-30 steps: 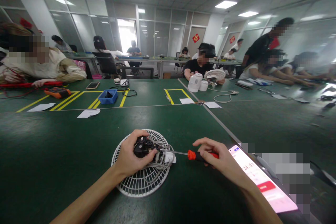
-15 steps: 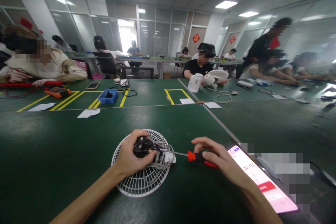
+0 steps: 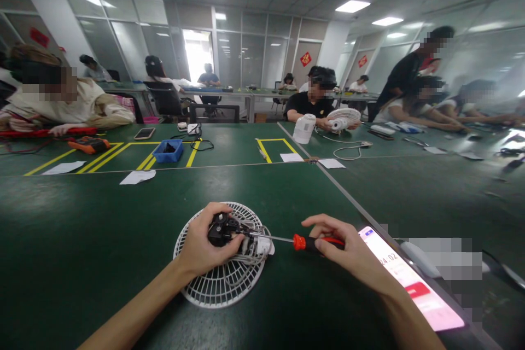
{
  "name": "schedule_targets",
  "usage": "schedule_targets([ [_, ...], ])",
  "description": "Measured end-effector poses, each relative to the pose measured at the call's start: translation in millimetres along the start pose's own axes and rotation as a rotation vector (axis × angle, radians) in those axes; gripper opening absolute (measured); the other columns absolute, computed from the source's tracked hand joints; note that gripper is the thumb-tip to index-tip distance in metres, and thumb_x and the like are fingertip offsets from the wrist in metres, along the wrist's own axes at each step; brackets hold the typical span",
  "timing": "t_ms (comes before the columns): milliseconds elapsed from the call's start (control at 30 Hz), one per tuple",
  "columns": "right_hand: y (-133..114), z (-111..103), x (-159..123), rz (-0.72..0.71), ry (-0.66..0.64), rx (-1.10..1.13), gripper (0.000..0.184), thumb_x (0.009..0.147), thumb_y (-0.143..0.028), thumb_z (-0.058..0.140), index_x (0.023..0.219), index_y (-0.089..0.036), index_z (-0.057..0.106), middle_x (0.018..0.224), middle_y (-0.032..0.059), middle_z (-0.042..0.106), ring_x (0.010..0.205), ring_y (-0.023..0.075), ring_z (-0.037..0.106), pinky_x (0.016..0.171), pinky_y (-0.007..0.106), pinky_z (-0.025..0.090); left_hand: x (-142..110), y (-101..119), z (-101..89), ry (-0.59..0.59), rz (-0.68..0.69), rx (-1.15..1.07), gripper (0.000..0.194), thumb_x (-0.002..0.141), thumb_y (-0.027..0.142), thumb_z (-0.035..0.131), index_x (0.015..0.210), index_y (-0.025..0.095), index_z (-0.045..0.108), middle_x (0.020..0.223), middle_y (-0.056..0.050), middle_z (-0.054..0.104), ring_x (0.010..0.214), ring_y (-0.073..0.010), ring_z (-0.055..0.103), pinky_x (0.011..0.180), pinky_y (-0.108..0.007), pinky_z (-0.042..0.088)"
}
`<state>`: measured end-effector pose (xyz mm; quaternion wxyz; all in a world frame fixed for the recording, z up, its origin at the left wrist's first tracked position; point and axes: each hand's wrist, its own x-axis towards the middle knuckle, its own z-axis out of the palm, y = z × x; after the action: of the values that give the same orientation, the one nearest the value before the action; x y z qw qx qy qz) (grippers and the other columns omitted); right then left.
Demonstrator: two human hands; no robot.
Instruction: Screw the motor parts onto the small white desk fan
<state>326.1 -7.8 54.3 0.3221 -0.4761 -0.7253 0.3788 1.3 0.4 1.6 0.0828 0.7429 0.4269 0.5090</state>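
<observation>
My left hand (image 3: 205,243) is closed around a black fan motor assembly (image 3: 220,229), which sits over a white round fan grille (image 3: 221,290) lying on the green table. Grey cable (image 3: 246,257) is bunched beside the motor, above the grille. In my right hand (image 3: 338,240) is a red and black screwdriver (image 3: 301,241), held by its handle. Its shaft points left and the tip meets the motor assembly; the exact contact point is too small to make out.
A lit phone (image 3: 414,284) lies by my right forearm. Farther off are a blue bin (image 3: 168,151), paper slips (image 3: 137,176), an orange multimeter (image 3: 88,145) and a white fan base (image 3: 304,129). Across the table a person (image 3: 314,101) holds another fan grille (image 3: 344,118).
My right hand has shifted slightly on the screwdriver handle, which looks turned. My left hand and the motor stay in place. The person opposite has tilted and moved their fan part.
</observation>
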Motion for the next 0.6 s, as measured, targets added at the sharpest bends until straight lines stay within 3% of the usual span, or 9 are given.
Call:
schedule_targets([
  [200,-5.0,-1.9,-0.3,0.028,-0.007,0.031,0.035,0.074,-0.026,0.067,0.109,-0.021,0.07,0.093,0.0041,0.07,0.086,0.0226,0.068,0.082,0.038,0.055,-0.3,0.1,0.6,0.005,0.003,0.004,0.046,0.075,0.03,0.078,0.114,0.023,0.057,0.101,-0.004,0.069,0.089,-0.0195,0.069,0.081,-0.034,0.06],
  [433,-3.0,0.8,-1.7,0.04,-0.026,0.001,0.036,0.072,-0.022,0.068,0.108,-0.022,0.071,0.096,0.004,0.07,0.093,0.0244,0.069,0.084,0.039,0.056,-1.8,-2.1,1.2,-0.005,-0.017,0.005,0.046,0.075,0.03,0.079,0.115,0.023,0.056,0.103,-0.004,0.068,0.09,-0.0192,0.069,0.084,-0.035,0.059],
  [533,-0.6,4.3,-0.5,0.099,-0.087,0.159,0.038,0.084,-0.033,0.061,0.12,-0.022,0.066,0.102,0.007,0.071,0.092,0.0239,0.07,0.07,0.033,0.059,-2.5,-2.3,1.1,-0.008,-0.015,0.003,0.046,0.075,0.029,0.079,0.115,0.023,0.057,0.103,-0.004,0.068,0.091,-0.0198,0.069,0.085,-0.036,0.059],
  [600,0.5,6.5,0.2,0.193,-0.129,0.232,0.04,0.093,-0.041,0.05,0.125,-0.02,0.063,0.093,0.0065,0.072,0.074,0.02,0.069,0.054,0.028,0.055,-2.4,-1.9,0.9,-0.006,-0.01,-0.001,0.046,0.075,0.029,0.079,0.115,0.023,0.057,0.103,-0.004,0.068,0.092,-0.0201,0.069,0.086,-0.037,0.059],
])
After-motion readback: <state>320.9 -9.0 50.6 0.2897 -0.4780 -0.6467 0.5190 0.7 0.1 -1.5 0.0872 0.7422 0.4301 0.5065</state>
